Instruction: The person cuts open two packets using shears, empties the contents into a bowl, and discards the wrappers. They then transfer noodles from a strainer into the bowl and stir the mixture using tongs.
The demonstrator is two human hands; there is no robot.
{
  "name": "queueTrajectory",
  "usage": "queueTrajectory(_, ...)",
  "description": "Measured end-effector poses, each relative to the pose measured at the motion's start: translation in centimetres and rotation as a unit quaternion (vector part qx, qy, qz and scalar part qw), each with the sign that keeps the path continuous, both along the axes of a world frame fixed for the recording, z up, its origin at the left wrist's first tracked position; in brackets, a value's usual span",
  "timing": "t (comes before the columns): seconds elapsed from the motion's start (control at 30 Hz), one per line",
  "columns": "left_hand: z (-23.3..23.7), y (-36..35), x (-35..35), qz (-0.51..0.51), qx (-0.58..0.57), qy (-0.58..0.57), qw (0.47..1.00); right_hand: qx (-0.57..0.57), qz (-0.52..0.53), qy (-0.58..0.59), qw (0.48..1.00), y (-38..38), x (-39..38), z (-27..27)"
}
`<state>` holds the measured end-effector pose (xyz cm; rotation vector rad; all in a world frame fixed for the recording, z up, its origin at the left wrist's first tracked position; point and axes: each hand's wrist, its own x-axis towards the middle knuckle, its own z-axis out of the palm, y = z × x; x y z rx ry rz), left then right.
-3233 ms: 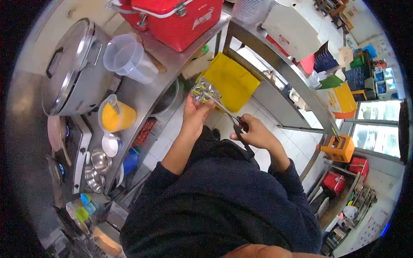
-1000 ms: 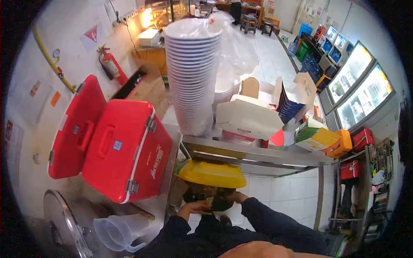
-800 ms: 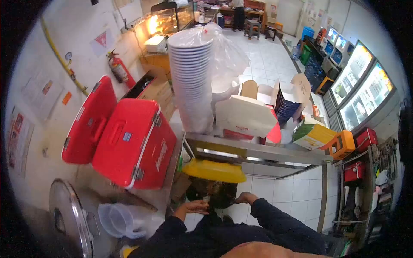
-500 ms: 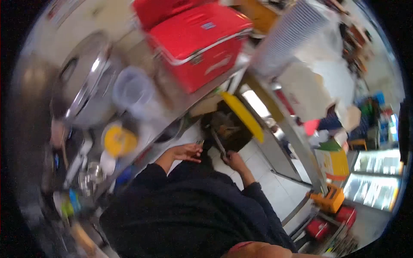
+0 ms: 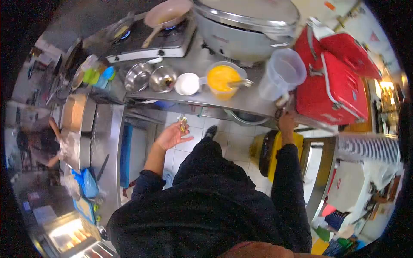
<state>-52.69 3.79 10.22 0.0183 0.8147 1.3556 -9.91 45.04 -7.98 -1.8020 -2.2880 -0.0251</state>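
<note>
My left hand (image 5: 170, 137) is above the tiled floor, palm up, pinching a small shiny yellowish item (image 5: 183, 123) at its fingertips. Over the counter's front edge, beside the red cooler (image 5: 340, 86), my right hand (image 5: 287, 123) is closed around something mostly hidden by its fingers. A clear plastic jug (image 5: 284, 71) stands just beyond it. Left of the jug is a container of yellow liquid (image 5: 223, 79) with a metal utensil in it. A white bowl (image 5: 187, 84) and two metal bowls, one of them here (image 5: 163, 79), stand further left.
A large steel cooker (image 5: 245, 32) stands behind the jug. On the gas stove (image 5: 146, 47), a pink pan (image 5: 167, 13) and a dark pan (image 5: 122, 31) sit over blue flames. A yellow bin (image 5: 275, 157) is below the counter. Another person (image 5: 41, 139) is at the far left.
The view has swung left, bringing the stove and left counter into sight. My right hand has moved from over the floor to the counter edge. My left hand still pinches the small item.
</note>
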Motion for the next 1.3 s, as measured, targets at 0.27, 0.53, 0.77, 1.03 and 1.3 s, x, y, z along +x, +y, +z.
queueTrajectory(0.27, -0.3, 4.3, -18.2, 0.091, -0.080, 0.426, 0.897, -0.074, -0.042, 0.146, 0.986, -11.9, -4.6, 4.0)
queueTrajectory(0.53, -1.5, 11.9, -26.4, -0.211, -0.072, 0.885, 0.409, -0.546, 0.291, 0.144, 0.772, -23.5, -32.0, 14.4)
queueTrajectory(0.77, -3.9, 12.7, -28.8, -0.221, -0.002, 0.883, 0.415, -0.095, 0.324, 0.224, 0.914, -19.8, -53.4, 18.6)
queueTrajectory(1.03, -2.4, 11.3, -28.6, -0.144, -0.013, 0.849, 0.509, -0.099, 0.375, 0.104, 0.916, -18.5, -56.8, 15.0)
queueTrajectory(1.3, -2.7, 10.8, -29.6, -0.136, 0.010, 0.776, 0.615, -0.164, 0.322, 0.125, 0.924, -18.7, -56.6, 13.5)
